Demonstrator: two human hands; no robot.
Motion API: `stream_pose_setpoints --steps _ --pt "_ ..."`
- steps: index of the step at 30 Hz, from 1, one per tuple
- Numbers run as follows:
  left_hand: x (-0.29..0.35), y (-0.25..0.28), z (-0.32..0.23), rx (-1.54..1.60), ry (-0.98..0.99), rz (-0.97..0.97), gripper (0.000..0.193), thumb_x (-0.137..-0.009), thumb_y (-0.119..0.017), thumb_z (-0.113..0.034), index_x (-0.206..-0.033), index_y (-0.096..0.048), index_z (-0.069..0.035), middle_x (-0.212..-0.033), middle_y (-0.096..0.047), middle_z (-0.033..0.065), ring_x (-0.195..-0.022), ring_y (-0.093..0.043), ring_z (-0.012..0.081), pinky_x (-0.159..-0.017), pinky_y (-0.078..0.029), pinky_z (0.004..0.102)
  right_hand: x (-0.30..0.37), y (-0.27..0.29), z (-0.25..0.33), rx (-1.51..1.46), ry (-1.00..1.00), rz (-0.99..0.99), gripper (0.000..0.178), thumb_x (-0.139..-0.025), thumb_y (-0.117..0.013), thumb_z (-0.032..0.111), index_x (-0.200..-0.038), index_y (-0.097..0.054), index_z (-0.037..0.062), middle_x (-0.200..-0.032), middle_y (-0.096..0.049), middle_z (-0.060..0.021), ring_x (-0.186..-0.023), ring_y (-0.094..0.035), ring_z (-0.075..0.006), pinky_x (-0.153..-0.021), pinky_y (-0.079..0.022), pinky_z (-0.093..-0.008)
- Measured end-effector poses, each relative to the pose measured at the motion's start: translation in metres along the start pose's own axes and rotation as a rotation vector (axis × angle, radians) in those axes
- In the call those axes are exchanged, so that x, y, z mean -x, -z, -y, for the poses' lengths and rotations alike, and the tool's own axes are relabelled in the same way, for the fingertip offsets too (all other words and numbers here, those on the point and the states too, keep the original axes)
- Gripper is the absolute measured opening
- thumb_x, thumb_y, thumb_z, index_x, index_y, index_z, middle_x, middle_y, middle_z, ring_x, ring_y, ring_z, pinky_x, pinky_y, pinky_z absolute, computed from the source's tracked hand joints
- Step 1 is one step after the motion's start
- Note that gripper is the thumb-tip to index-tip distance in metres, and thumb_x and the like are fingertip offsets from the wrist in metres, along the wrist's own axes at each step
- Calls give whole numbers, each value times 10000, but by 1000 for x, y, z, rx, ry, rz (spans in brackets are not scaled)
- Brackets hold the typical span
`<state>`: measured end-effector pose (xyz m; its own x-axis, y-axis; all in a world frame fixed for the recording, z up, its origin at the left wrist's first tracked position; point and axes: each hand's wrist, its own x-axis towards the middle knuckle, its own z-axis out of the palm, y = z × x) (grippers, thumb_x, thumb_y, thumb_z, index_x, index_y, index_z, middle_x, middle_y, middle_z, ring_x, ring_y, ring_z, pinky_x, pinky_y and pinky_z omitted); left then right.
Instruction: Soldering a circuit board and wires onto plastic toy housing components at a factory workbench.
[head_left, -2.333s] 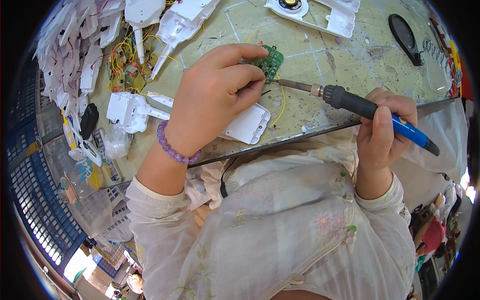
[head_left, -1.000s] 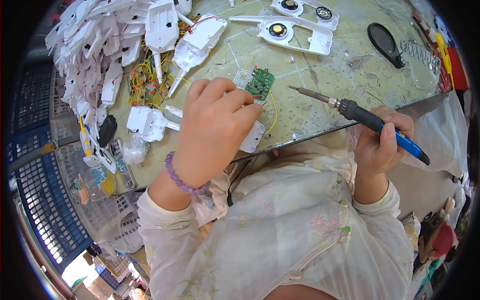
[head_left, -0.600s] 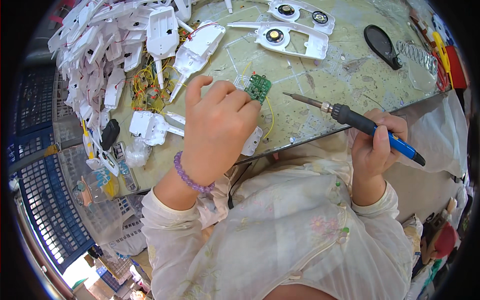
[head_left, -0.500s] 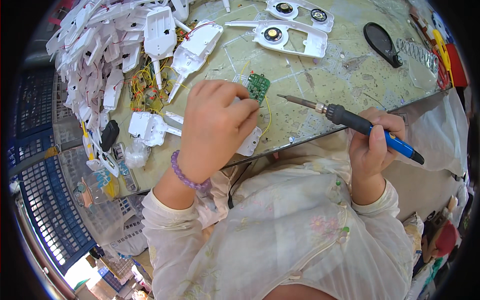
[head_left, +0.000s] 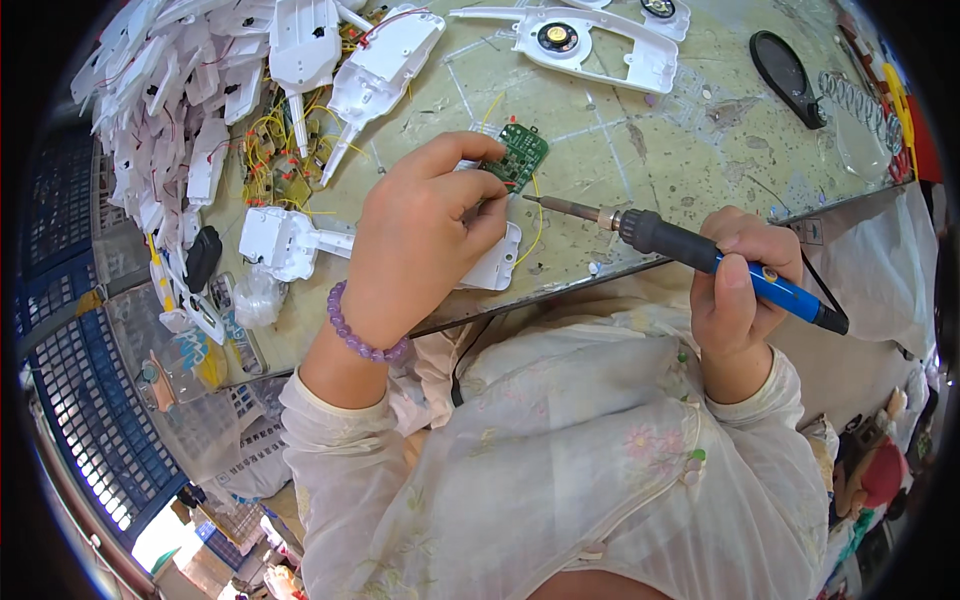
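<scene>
Left hand (head_left: 425,230): fingers narrow, holding the circuit board (head_left: 522,155) by its left side, index fingertip on it and thumb lower down. Can't tell if it's pinching a wire too, fingers cover that spot.

Board is green, tilted, above the worktop (head_left: 690,160) near its front edge. Yellow wire (head_left: 540,225) curves down on the board's right.

Right hand (head_left: 740,275): closed around the blue and black handle of the soldering iron (head_left: 670,240), pen-style. Iron points left, tip just beside the board's lower edge; can't tell if they touch.

White casing (head_left: 495,265) lies partly under the left hand, at the worktop edge. Purple bead bracelet (head_left: 352,338) on the left wrist.

Further back: white frame (head_left: 655,65) with a round speaker (head_left: 557,36) in it. To its right, a black oval part (head_left: 785,70), then a metal spring (head_left: 860,105).

Left side: heap of white shells (head_left: 170,100), tangle of yellow wires (head_left: 275,160) beside it, and a white boxy part (head_left: 275,240) nearer the left hand.
</scene>
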<state>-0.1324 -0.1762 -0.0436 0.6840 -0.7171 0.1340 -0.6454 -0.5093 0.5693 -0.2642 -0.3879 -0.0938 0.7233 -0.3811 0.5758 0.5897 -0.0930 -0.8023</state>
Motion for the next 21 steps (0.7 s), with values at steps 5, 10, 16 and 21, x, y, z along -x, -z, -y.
stream_pose_setpoints --steps 5,10,16,21 --pt "-1 -1 0 -8 -36 -36 68 -704 -678 11 -770 -665 6 -995 -647 75 -762 -634 231 -660 -509 306 1 0 0 51 -4 34 138 -816 -559 3 -934 -492 -20 -753 -532 -100 -600 -476 -147 -540 -374 -273" --pt "0 0 1 -26 -26 5 90 -709 -669 33 -798 -663 17 -1021 -643 91 -820 -646 218 -682 -516 282 2 -1 -2 70 -18 50 147 -820 -566 9 -943 -492 -22 -742 -535 -97 -595 -475 -144 -538 -367 -268" --pt "-1 1 1 -29 -41 17 78 -714 -669 33 -790 -662 19 -1023 -644 90 -831 -648 229 -694 -524 288 2 -1 -1 81 -27 60 152 -826 -571 16 -948 -490 -23 -740 -536 -96 -596 -475 -140 -537 -365 -264" --pt "0 2 1 -42 -49 17 81 -716 -672 31 -795 -663 19 -1034 -643 89 -800 -652 223 -692 -523 283 2 -1 -3 70 -23 65 149 -827 -569 13 -947 -489 -24 -739 -536 -97 -595 -476 -142 -536 -366 -264"
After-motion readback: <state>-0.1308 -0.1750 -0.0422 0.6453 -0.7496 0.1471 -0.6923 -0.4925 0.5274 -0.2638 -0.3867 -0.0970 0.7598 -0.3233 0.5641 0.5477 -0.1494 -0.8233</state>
